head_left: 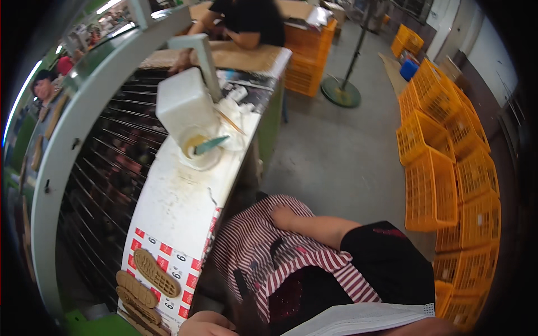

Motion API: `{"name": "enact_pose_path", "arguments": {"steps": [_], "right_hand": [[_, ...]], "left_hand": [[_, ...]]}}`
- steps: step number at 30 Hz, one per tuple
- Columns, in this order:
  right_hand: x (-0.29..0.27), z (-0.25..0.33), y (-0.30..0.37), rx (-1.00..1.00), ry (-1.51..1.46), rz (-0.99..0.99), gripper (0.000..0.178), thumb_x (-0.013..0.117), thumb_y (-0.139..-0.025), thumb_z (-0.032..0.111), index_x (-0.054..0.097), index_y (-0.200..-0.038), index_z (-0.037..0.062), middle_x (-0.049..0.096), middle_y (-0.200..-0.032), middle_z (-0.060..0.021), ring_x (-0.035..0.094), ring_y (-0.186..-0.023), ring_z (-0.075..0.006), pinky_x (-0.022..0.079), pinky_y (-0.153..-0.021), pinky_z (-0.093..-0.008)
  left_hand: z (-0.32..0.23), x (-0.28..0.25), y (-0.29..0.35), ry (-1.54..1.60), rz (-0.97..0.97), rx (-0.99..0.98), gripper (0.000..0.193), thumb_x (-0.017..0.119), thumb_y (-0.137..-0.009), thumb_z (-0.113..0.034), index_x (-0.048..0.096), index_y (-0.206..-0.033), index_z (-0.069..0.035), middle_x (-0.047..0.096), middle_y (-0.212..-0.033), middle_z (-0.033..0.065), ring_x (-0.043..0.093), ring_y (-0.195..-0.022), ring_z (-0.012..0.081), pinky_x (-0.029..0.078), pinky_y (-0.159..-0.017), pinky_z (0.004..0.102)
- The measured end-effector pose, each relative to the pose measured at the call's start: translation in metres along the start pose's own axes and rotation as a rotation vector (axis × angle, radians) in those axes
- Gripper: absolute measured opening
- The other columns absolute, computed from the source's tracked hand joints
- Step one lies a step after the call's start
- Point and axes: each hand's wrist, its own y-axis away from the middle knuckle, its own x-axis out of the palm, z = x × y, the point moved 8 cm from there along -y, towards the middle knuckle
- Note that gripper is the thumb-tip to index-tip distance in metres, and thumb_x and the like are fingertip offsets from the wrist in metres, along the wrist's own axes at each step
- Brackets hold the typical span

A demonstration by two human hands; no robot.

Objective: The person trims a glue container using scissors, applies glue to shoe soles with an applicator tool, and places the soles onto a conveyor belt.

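My right hand (284, 217) lies on the lap of a striped apron (263, 224), its fingers resting flat with nothing seen in them. At the lower edge my left hand (207, 325) shows only in part, next to the table's near end; its fingers are hidden. Close to it are several tan shoe soles: one sole (157, 273) lies apart on the red-and-white printed sheet, and a row of overlapping soles (137, 289) sits at the corner. Farther along the white tabletop (179, 190) stands a cup (199, 159) of yellowish liquid with a green-handled tool (210, 145) leaning in it.
A white plastic jug (185, 103) and a white rag (232, 120) sit behind the cup. Left of the table runs a rack of dark bars (106, 162) under a grey frame (84, 129). A person in black (255, 22) works beyond. Orange crates (428, 190) stand stacked right.
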Motion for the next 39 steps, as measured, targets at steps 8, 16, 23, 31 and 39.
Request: {"name": "enact_pose_path", "arguments": {"steps": [8,16,23,31,39], "right_hand": [[0.005,-0.01,-0.008,0.016,-0.04,0.036,0.031,0.058,-0.074,0.025,0.066,-0.096,0.0047,0.059,-0.108,-0.017,0.054,-0.104,-0.0341,0.04,-0.093,-0.048],[0.043,0.002,-0.005,0.03,0.191,0.403,0.038,0.054,-0.082,0.027,0.066,-0.112,0.0065,0.056,-0.125,-0.0174,0.052,-0.115,-0.0329,0.041,-0.095,-0.0489],[0.028,0.033,0.012,-0.013,0.287,0.331,0.034,0.055,-0.082,0.024,0.066,-0.111,0.0093,0.053,-0.128,-0.0142,0.041,-0.124,-0.0372,0.033,-0.096,-0.0548],[0.056,0.044,0.004,-0.108,0.394,0.405,0.039,0.053,-0.083,0.03,0.065,-0.115,0.0116,0.048,-0.135,-0.015,0.032,-0.127,-0.0461,0.024,-0.098,-0.0636],[0.056,0.041,0.004,-0.089,0.334,0.452,0.041,0.059,-0.082,0.03,0.064,-0.119,0.0121,0.046,-0.137,-0.015,0.026,-0.131,-0.0456,0.02,-0.1,-0.0666]], "left_hand": [[-0.059,0.018,-0.004,0.426,0.388,0.457,0.015,0.045,-0.092,-0.011,0.057,-0.085,-0.007,0.055,-0.07,0.0032,0.054,-0.059,0.0146,0.039,-0.049,0.0283],[0.14,0.068,0.027,0.425,-0.025,-0.529,0.017,0.067,-0.082,-0.015,0.057,-0.077,-0.002,0.056,-0.078,0.0064,0.052,-0.073,0.0178,0.041,-0.066,0.0319],[0.159,0.089,0.027,0.645,-0.111,-0.439,0.014,0.062,-0.085,-0.013,0.051,-0.083,-0.005,0.048,-0.08,-0.0013,0.042,-0.073,0.0078,0.034,-0.065,0.0228],[0.162,0.078,0.046,0.653,-0.292,-0.545,0.019,0.067,-0.081,-0.018,0.055,-0.079,-0.004,0.052,-0.072,0.0031,0.046,-0.068,0.0126,0.036,-0.064,0.0273],[0.16,0.078,0.046,0.649,-0.295,-0.567,0.018,0.068,-0.081,-0.016,0.055,-0.078,-0.004,0.053,-0.072,0.0045,0.047,-0.069,0.0146,0.036,-0.065,0.0298]]}}
